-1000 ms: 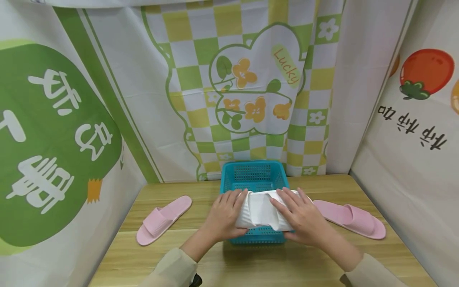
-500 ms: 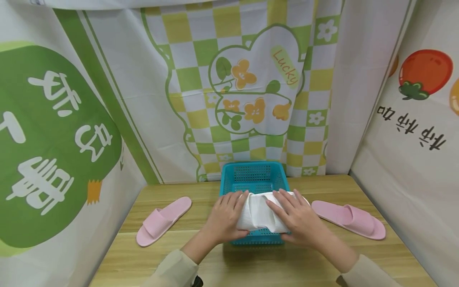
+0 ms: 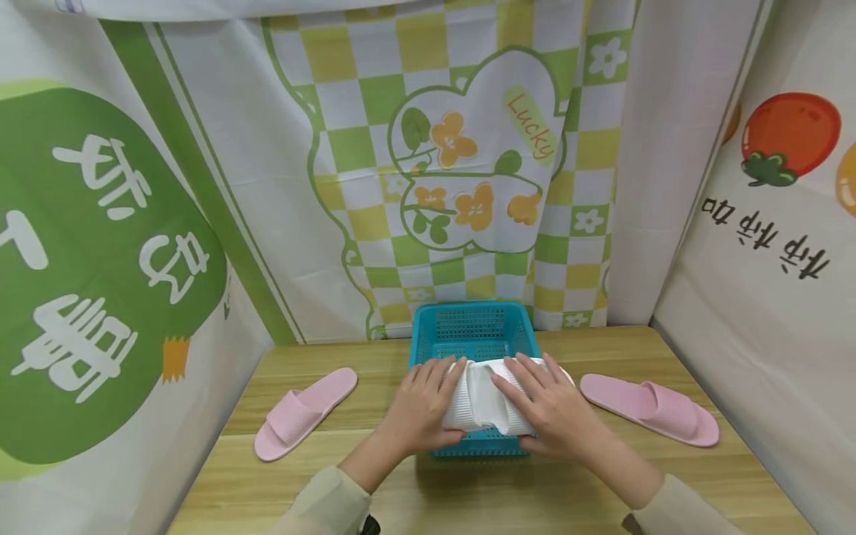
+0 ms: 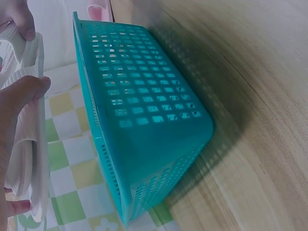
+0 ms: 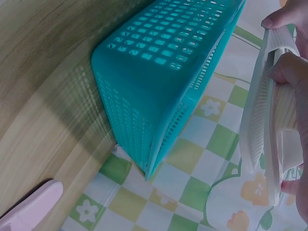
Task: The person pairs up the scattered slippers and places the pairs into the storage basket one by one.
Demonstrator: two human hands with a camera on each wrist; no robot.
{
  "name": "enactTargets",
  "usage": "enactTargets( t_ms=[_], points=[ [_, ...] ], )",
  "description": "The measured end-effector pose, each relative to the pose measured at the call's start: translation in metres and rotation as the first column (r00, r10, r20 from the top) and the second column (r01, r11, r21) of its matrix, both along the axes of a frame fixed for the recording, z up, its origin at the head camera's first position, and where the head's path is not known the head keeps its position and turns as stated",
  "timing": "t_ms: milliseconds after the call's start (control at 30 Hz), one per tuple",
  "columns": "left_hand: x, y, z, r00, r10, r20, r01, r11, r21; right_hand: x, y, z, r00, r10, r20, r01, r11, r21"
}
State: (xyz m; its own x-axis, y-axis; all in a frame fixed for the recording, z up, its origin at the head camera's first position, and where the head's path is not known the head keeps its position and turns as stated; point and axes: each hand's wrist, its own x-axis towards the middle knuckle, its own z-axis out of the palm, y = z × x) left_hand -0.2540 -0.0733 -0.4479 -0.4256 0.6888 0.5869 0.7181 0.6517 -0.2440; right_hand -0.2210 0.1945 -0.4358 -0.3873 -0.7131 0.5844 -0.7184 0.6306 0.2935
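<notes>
A pair of white slippers, pressed together with ribbed straps, is held sideways above the blue-green basket. My left hand grips their left end, thumb underneath toward me and fingers over the top. At the right end my right hand grips them the same way. Both wrist views show the white slippers layered one against the other, apart from the basket's rim. The hands cover much of both ends.
One pink slipper lies on the wooden table left of the basket, another pink slipper to its right. Printed cloth hangs behind and at both sides.
The white slippers have shifted slightly left, their right end and my right hand drawing a little inward. My left hand stays almost in place. The basket and pink slippers have not moved.
</notes>
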Motion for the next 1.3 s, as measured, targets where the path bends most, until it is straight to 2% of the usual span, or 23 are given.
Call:
enactTargets(
  t_ms=[533,833,1067,1300],
  points=[
    [0.0,0.0,0.001,0.998,-0.001,-0.068,-0.001,0.999,-0.04,0.001,-0.005,-0.001,1.0,-0.006,0.0,0.006,1.0,0.0],
    [-0.001,0.002,0.001,0.998,0.004,-0.057,-0.007,0.999,-0.049,0.002,-0.009,0.001,1.0,-0.019,0.002,0.019,1.0,-0.002],
    [-0.002,0.002,0.002,0.997,-0.003,-0.08,0.0,0.999,-0.038,0.001,-0.01,0.001,1.0,-0.017,-0.005,0.017,1.0,-0.003],
    [-0.003,0.003,0.003,0.997,-0.011,-0.079,0.009,1.0,-0.03,-0.002,-0.013,0.0,0.999,0.004,-0.039,-0.005,1.0,-0.018]
  ],
)
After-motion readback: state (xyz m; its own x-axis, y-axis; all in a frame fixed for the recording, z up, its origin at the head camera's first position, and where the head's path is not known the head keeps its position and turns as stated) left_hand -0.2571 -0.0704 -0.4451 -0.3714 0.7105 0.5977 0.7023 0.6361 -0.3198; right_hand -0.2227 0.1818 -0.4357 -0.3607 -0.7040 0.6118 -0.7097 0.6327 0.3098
